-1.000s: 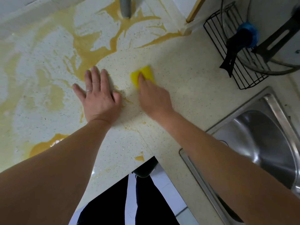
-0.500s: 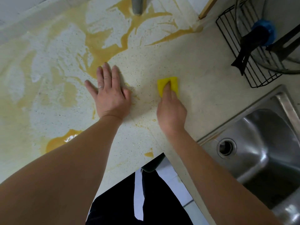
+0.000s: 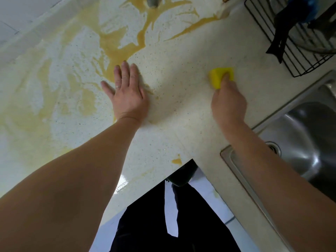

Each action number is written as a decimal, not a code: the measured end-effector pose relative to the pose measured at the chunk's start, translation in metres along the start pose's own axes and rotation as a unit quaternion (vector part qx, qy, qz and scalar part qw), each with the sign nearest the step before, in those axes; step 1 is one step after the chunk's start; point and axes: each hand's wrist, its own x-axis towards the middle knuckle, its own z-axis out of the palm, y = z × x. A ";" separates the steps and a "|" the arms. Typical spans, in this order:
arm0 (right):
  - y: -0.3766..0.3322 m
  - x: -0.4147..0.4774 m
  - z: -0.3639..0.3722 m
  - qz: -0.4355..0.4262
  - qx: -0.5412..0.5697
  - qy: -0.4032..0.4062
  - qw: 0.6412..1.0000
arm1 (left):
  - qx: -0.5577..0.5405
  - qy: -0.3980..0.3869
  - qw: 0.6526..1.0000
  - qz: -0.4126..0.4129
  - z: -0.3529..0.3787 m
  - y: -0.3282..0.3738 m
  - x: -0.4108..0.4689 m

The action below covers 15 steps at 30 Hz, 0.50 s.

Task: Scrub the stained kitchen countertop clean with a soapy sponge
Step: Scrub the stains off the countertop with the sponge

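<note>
Right hand on the sponge, left one flat on the counter

Right hand [image 3: 228, 104] grips the yellow sponge [image 3: 220, 76] on a bare patch of counter [image 3: 178, 113], well apart from the left hand [image 3: 127, 95], fingers spread flat beside the brown stains [image 3: 116, 51].

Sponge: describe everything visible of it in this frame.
The sponge is a bright yellow block, foam by its look, with rounded edges. It lies on the pale speckled countertop, on a patch free of the brown stain, left of the black wire rack. The right hand holds it from the near side, fingers covering its right part. No suds can be made out.
</note>
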 end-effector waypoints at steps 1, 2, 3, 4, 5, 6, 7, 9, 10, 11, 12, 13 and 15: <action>-0.012 -0.008 0.011 -0.014 -0.019 0.003 1.000 | -0.010 0.003 1.000 0.001 0.001 0.000 0.000; -0.027 -0.024 0.023 -0.039 -0.034 0.006 0.999 | -0.023 0.010 1.000 0.004 0.002 -0.001 0.002; -0.044 -0.048 0.032 -0.075 -0.039 0.010 0.996 | -0.038 0.018 0.999 0.008 0.002 -0.004 0.002; -0.061 -0.075 0.039 -0.120 -0.036 0.009 0.992 | -0.055 0.025 0.998 0.017 0.000 -0.009 0.002; -0.075 -0.105 0.045 -0.162 -0.024 -0.009 0.986 | -0.074 0.029 0.996 0.030 -0.002 -0.015 0.001; -0.085 -0.132 0.046 -0.190 -0.008 -0.031 0.981 | -0.094 0.031 0.994 0.039 -0.004 -0.020 0.000; -0.095 -0.153 0.045 -0.209 0.018 -0.052 0.976 | -0.108 0.032 0.993 0.040 -0.006 -0.027 -0.002; -0.103 -0.177 0.037 -0.229 0.070 -0.088 0.967 | -0.108 0.030 0.993 0.026 -0.013 -0.043 -0.007; -0.097 -0.176 0.030 -0.235 0.088 -0.085 0.964 | -0.092 0.029 0.995 0.010 -0.016 -0.049 -0.006; -0.088 -0.165 0.020 -0.219 0.095 -0.069 0.969 | -0.070 0.030 0.997 -0.009 -0.020 -0.055 -0.002; -0.074 -0.147 0.009 -0.190 0.092 -0.051 0.976 | -0.046 0.028 0.998 -0.034 -0.022 -0.060 0.003; -0.061 -0.122 -0.001 -0.146 0.088 -0.020 0.985 | -0.026 0.026 0.997 -0.063 -0.025 -0.065 0.010; -0.022 -0.064 -0.016 -0.034 0.077 0.049 0.995 | -0.001 0.012 0.994 -0.110 -0.026 -0.069 0.017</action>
